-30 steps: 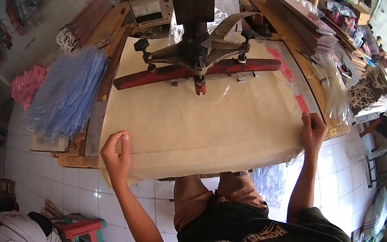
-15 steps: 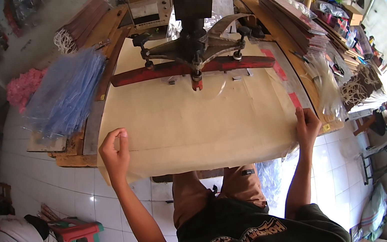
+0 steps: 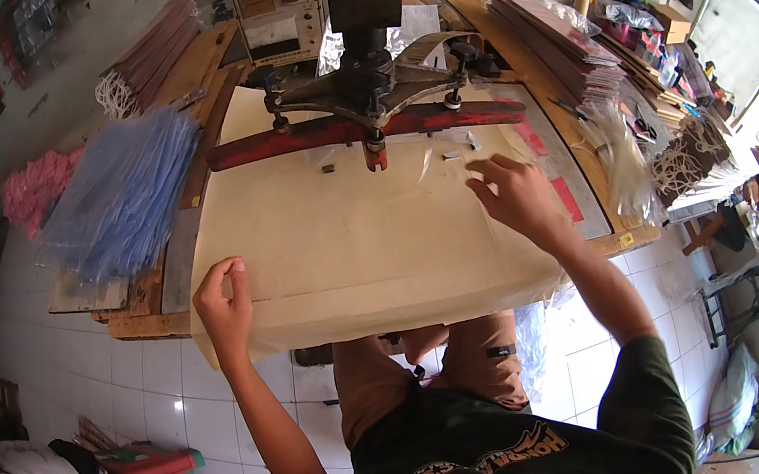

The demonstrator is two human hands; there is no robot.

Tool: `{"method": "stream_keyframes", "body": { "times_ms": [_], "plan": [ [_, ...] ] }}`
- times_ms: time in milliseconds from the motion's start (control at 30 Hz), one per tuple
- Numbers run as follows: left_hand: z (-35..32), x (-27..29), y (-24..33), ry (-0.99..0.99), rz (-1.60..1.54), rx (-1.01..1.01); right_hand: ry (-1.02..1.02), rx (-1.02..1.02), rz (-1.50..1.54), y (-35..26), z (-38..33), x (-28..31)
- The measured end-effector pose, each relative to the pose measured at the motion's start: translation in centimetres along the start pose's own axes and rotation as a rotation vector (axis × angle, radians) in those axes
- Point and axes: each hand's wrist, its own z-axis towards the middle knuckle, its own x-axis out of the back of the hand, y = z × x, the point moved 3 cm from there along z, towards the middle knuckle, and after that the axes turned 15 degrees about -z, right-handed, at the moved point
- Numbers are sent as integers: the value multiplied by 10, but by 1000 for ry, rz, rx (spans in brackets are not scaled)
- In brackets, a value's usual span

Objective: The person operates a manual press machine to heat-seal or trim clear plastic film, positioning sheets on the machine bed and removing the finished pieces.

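Right hand [image 3: 521,200] now reaches farther inward over the tan sheet [image 3: 351,242], thumb and forefinger apart. Left hand [image 3: 224,301] curls at the sheet's left edge; whether it pinches, I cannot tell. Reaching lightly should keep the sheet smooth beneath the red press bar [image 3: 314,134].

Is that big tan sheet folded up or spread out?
Spread out: the big tan sheet lies mostly flat beneath the long red bar and overhangs the wooden table.
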Motion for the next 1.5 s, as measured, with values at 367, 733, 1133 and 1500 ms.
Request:
{"method": "stream_keyframes", "body": {
  "times_ms": [367, 733, 1133, 1500],
  "plan": [
    [1, -3, -4, -1, 10, 37, 100, 282, -448, 4, 51, -104],
    [32, -72, 35, -277, 140, -124, 3, 165, -372, 0, 49, -117],
    [91, -199, -8, -412, 730, -778, 27, 174, -279, 0, 49, -111],
    [94, -210, -21, -393, 681, -746, 19, 160, -208, 5, 47, -118]
  ]
}}
